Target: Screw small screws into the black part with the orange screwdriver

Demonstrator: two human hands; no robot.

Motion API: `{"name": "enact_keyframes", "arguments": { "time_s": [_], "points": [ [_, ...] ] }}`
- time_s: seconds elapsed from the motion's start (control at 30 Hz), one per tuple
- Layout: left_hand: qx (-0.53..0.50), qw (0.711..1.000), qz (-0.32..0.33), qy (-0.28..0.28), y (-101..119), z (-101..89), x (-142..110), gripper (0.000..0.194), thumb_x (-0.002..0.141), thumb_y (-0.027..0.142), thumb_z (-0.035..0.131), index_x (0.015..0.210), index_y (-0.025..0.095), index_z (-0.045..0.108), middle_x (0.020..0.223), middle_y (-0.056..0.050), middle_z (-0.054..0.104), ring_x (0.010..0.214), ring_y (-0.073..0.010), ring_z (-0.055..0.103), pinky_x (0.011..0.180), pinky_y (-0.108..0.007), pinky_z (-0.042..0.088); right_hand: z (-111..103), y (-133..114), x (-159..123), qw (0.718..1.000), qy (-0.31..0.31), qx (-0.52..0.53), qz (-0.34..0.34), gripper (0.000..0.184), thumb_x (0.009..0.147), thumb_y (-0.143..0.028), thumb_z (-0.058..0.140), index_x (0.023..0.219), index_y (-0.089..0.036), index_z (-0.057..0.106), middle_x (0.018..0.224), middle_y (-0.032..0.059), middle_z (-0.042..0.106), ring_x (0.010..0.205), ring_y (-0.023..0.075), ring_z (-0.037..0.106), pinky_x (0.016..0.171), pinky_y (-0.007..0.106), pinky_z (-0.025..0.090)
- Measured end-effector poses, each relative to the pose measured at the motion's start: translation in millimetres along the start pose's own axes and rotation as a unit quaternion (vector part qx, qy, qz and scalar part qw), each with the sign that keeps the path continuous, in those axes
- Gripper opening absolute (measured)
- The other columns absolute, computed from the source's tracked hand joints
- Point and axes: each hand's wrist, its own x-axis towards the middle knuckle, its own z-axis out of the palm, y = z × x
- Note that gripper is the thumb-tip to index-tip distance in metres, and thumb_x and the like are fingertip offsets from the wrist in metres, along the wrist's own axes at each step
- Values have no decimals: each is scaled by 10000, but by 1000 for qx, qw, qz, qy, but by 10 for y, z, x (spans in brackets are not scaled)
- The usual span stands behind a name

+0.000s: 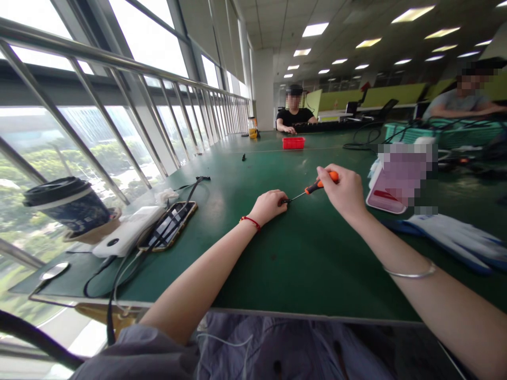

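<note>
My right hand (pixel 344 191) is closed round the orange and black handle of a small screwdriver (pixel 317 186), held slanting down to the left. Its thin shaft ends at my left hand (pixel 269 206), which rests on the green table (pixel 301 253) with fingers curled over something small and dark that I cannot make out. A red cord sits on my left wrist, a silver bangle on my right forearm.
At the left stand a lidded paper cup (pixel 69 206), a white power bank (pixel 129 235) and a phone (pixel 170 224) with cables. White gloves (pixel 455 235) and a pink case (pixel 390 190) lie right. A red tray (pixel 293 142) sits far ahead. Two people sit at the far side.
</note>
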Motion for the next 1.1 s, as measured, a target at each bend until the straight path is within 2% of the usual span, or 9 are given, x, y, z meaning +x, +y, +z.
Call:
{"name": "enact_keyframes", "arguments": {
  "time_s": [0.23,0.43,0.57,0.63,0.7,0.8,0.97,1.03,1.1],
  "points": [
    [-15,1000,-2,5,-51,9,7,207,757,219,535,906,187,675,868,-30,657,760,-158,599,679,-246,473,17,19,-19,999,-15,34,5,131,756,-320,494,729,-229,585,600,7,566,551,165,503,523,271,345],
    [-30,1000,-4,7,-86,26,13,195,745,224,545,887,190,674,844,-23,654,740,-155,593,659,-244,466,9,43,11,999,-23,33,21,322,826,-441,422,642,-219,566,579,25,561,594,185,535,539,280,348],
    [-37,999,-7,6,-103,35,25,197,741,227,553,890,193,677,842,-21,659,737,-153,595,665,-247,472,16,49,16,998,-23,49,38,161,770,-357,486,780,-227,580,601,2,556,561,176,532,525,276,350],
    [-39,999,-13,5,-105,35,28,199,740,227,555,894,197,678,842,-18,664,744,-152,599,672,-243,474,20,47,13,997,-26,55,51,157,734,-330,522,850,-235,570,601,-16,547,540,171,523,514,271,350],
    [-40,999,-22,1,-106,33,28,202,738,223,555,895,200,679,838,-18,668,751,-151,602,673,-240,474,17,43,10,997,-26,43,53,160,753,-380,524,795,-233,570,586,-10,542,544,174,519,520,277,352],
    [-47,999,-27,1,-116,35,28,199,738,220,557,891,197,683,831,-19,671,744,-151,603,672,-242,476,11,39,8,999,-21,25,30,319,816,-463,451,641,-220,560,551,17,529,555,178,507,529,286,343],
    [-61,998,-24,7,-130,45,32,196,741,223,562,889,190,686,822,-19,669,724,-149,597,667,-246,475,15,35,7,997,-22,58,49,144,731,-304,521,847,-232,567,595,-14,539,519,164,504,495,267,328],
    [-62,998,-27,5,-124,40,32,196,741,221,562,890,188,686,820,-19,669,723,-148,596,665,-246,472,13,27,8,996,-26,58,62,163,725,-328,544,860,-237,551,587,-20,532,520,170,507,497,271,331],
    [-64,998,-30,2,-117,33,31,195,741,220,562,888,189,686,817,-18,669,723,-147,594,665,-244,470,7,15,9,997,-25,36,63,193,770,-423,517,752,-233,549,562,-7,521,538,180,508,513,282,333]
  ]
}}
